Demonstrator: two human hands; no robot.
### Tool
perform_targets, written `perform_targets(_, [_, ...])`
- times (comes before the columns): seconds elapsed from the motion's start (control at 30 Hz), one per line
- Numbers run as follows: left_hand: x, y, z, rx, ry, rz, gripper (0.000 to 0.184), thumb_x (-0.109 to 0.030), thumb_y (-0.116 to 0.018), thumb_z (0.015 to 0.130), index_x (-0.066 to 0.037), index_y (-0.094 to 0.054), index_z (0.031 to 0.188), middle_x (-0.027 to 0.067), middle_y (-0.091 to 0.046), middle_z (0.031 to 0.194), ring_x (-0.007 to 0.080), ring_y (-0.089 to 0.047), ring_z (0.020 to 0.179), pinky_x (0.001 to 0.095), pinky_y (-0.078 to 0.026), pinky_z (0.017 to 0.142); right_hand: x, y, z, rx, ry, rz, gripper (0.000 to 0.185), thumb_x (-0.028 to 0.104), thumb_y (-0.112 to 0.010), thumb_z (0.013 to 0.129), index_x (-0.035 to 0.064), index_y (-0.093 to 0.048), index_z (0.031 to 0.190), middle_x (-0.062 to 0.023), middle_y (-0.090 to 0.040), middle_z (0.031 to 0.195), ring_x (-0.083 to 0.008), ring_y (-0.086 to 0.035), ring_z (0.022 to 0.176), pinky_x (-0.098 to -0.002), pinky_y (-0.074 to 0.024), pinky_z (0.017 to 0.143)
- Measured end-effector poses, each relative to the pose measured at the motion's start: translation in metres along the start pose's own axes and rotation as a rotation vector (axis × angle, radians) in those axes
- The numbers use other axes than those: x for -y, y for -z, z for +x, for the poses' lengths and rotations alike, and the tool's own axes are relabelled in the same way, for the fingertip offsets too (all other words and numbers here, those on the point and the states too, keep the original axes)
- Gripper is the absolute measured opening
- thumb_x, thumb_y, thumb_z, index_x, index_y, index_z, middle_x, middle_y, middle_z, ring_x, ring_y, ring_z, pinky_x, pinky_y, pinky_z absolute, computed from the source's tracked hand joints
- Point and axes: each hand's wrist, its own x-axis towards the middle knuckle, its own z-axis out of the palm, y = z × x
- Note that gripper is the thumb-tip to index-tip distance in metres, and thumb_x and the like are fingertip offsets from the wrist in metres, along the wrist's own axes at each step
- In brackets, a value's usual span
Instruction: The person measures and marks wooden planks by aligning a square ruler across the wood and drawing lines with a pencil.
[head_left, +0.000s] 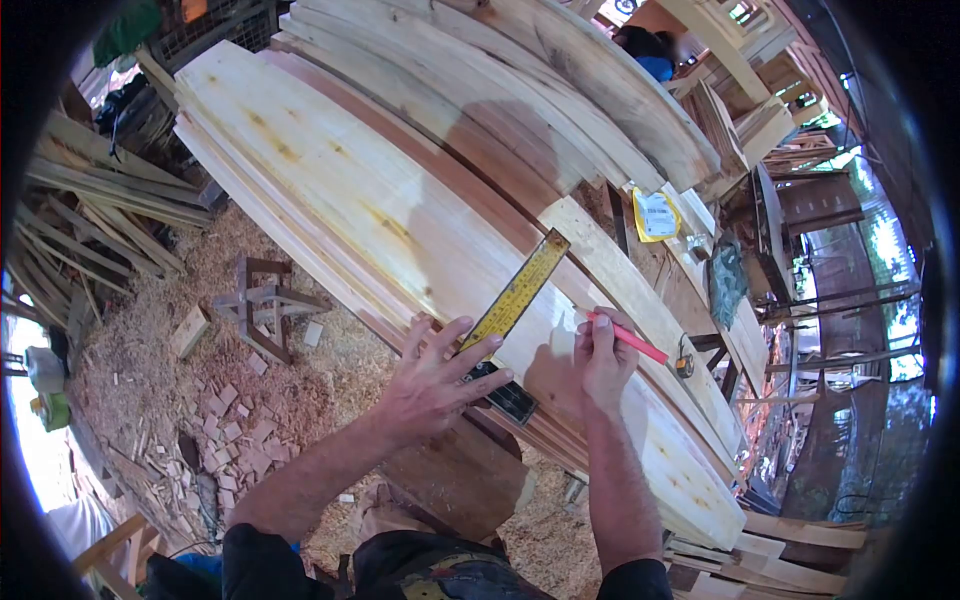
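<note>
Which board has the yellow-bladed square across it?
The wide pale board with brown knots, top of its stack. The square lies across it under the left hand; the greyer boards farther off are not under it.

we see smooth, pale wooden boards (300, 140) with a matt face and darker knots, a ruler blade (515, 295) in worn, matt yellow, a glossy black stock (512, 402), and rough wood shavings (340, 400) below.

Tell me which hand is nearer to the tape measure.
Right. The right hand, holding a red pencil, is just left of the tape measure; the left hand is farther left, on the square.
</note>
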Motion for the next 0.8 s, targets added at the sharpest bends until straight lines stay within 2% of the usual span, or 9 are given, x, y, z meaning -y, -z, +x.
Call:
perform_targets(0.43, [-0.0007,-0.0023,0.0001,0.021,0.027,-0.012,0.059,-0.019,-0.074,0.086,-0.039,-0.067,0.14,0.0016,-0.049,0.161,0.0375,-0.042,0.147,0.0732,-0.032,0.116,-0.0026,0.0034,0.0005,0.013,0.02,0.002,0.015,0.015,-0.064,0.108,0.0046,-0.068,0.118,-0.003,-0.07,0.089,-0.0069,-0.059,0.071,-0.021,-0.0459,0.061])
perform_targets(0.8, [-0.0054,0.0044,0.0053,0.011,0.067,-0.043,0.055,-0.021,-0.077,0.084,-0.039,-0.07,0.136,-0.0016,-0.052,0.159,0.0346,-0.045,0.145,0.0737,-0.033,0.116,-0.0018,-0.0001,-0.0033,-0.01,-0.01,0.033,0.014,0.015,-0.063,0.109,0.0049,-0.068,0.117,-0.003,-0.07,0.089,-0.0076,-0.059,0.074,-0.0223,-0.0462,0.064])
